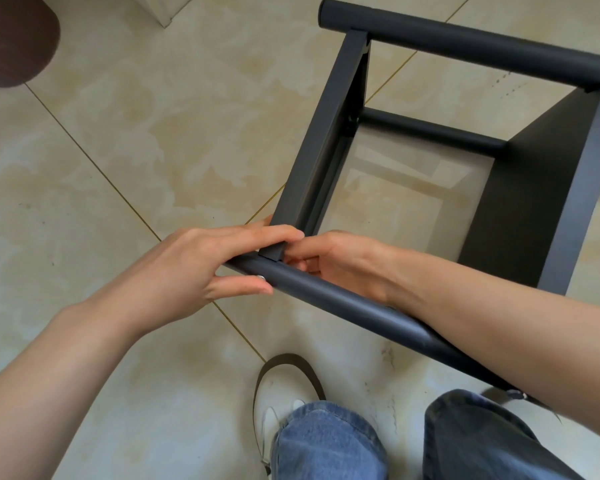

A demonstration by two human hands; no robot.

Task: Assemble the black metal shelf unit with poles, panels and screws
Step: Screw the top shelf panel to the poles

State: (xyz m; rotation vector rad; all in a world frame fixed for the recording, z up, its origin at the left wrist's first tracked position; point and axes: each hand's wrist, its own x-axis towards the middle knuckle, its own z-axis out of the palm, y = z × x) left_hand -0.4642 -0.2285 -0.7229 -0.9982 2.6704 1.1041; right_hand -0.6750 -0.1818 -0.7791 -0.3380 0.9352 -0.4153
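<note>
While 2 panels already join the far pole [465, 43], the left hand [187, 271] grips the near pole [343, 306]; its silver screw [262, 277] looks unfinished, and the right hand [340, 265] pinches the panel corner [272, 252].

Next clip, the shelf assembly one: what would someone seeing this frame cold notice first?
First, the two hands meeting at centre frame: the left hand grips the near pole beside a silver screw head, while the right hand works at the corner where the panel edge meets that pole. Behind them the black shelf frame lies on its side across the beige tiled floor.
</note>
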